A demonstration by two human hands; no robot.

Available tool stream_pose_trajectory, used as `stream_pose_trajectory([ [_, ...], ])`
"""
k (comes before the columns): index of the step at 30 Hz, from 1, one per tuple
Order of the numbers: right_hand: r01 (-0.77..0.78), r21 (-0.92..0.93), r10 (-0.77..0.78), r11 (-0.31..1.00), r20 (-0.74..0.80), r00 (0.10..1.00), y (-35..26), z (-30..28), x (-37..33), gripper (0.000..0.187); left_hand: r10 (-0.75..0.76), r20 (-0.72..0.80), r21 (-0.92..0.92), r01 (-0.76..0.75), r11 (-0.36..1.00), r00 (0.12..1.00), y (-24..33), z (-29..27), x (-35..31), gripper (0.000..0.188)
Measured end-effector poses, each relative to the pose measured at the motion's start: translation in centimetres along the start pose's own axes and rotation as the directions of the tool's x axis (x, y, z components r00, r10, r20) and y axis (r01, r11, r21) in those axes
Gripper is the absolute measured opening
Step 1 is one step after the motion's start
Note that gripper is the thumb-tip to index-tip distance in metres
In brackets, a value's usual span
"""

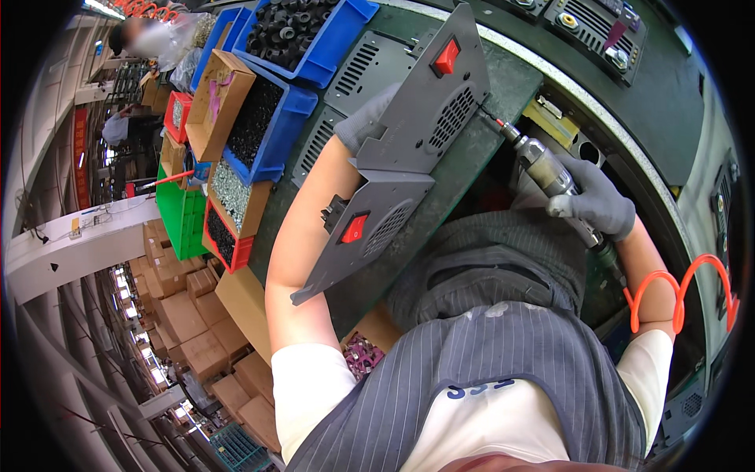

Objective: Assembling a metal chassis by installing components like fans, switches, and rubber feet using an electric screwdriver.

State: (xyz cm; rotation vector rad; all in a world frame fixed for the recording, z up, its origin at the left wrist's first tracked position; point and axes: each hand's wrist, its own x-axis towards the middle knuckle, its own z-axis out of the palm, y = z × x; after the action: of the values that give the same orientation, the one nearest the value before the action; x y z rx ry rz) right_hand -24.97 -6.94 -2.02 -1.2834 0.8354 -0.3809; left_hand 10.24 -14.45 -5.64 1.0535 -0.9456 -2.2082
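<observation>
My left hand (363,123), in a grey glove, grips the left edge of a grey metal panel (429,106) with a red rocker switch and a round vent grille, tilted up on the green bench. My right hand (599,203), also gloved, is shut on a pneumatic screwdriver (541,167) whose bit touches the panel's right edge. A second grey panel (366,232) with a red switch lies below the first, resting against my left forearm.
Blue bins (303,39) of black parts, cardboard boxes of screws (236,189) and red and green bins (182,220) stand at the left. An orange coiled air hose (680,287) runs by my right arm. Black cases (598,27) lie at the far edge. Another person sits far left.
</observation>
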Motion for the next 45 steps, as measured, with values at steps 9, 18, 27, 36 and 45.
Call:
stream_pose_trajectory([
  [9, 0.017, -0.289, -0.019, 0.957, -0.006, 1.0, -1.6, -1.1, 0.6, 0.053, 0.096, 0.087, -0.114, -0.086, 0.99, 0.992, 1.3, 2.4, -1.8, 0.036],
  [18, -0.018, -0.137, 0.029, 0.99, 0.079, 0.996, 3.7, 2.1, -2.0, 0.055, 0.364, -0.795, 0.138, -0.439, 0.888, 0.486, -2.4, 6.5, -15.1, 0.023],
  [27, -0.079, 0.124, 0.073, 0.989, 0.051, 0.996, 6.6, 4.8, -1.4, 0.066, 0.163, -0.892, -0.207, -0.701, 0.682, 0.422, -14.7, 11.4, -17.7, 0.022],
  [36, -0.042, 0.188, 0.043, 0.981, -0.006, 0.999, 7.8, 6.0, -1.2, 0.073, 0.194, -0.85, -0.368, -0.815, 0.449, 0.49, -14.9, 9.4, -16.5, 0.021],
  [45, -0.058, 0.157, 0.062, 0.986, -0.021, 0.998, 5.2, 7.2, -2.8, 0.068, 0.287, -0.633, -0.627, -0.694, 0.354, 0.719, -16.2, 10.2, -18.8, 0.022],
])
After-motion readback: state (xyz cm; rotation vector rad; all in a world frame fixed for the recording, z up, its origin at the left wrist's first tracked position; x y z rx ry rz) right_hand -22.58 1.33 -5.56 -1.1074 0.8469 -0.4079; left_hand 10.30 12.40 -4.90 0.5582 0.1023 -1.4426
